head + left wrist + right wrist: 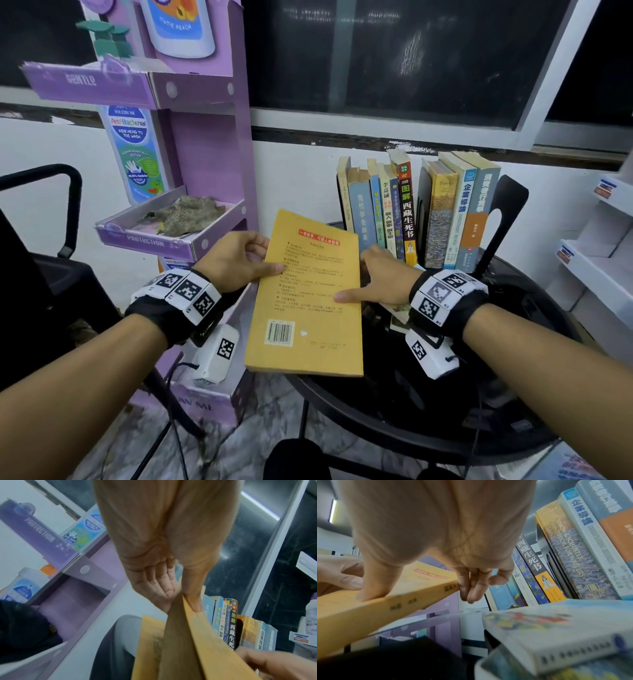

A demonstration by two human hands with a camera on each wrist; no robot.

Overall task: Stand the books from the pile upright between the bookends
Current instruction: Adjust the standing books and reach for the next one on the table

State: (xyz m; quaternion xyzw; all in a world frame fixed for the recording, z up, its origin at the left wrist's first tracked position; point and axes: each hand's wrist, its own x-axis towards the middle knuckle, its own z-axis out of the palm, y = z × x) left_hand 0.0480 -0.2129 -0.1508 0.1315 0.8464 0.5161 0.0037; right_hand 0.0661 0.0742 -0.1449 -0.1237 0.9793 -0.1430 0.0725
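- Yellow paperback (308,294) hangs level above the round black table (513,404), well in front of the shelved row.
- Left hand (236,262) pinches its left edge; right hand (383,281) clasps the spine edge, thumb on top.
- Light and bendy, I'd judge; better held by the spine.
- Black bookends (503,219) hold the standing books (404,212); a gap shows mid-row.
- One pile book (556,631) lies flat below.

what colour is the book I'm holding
Yellow-orange book, with a red strip near the top; clearest in the head view.
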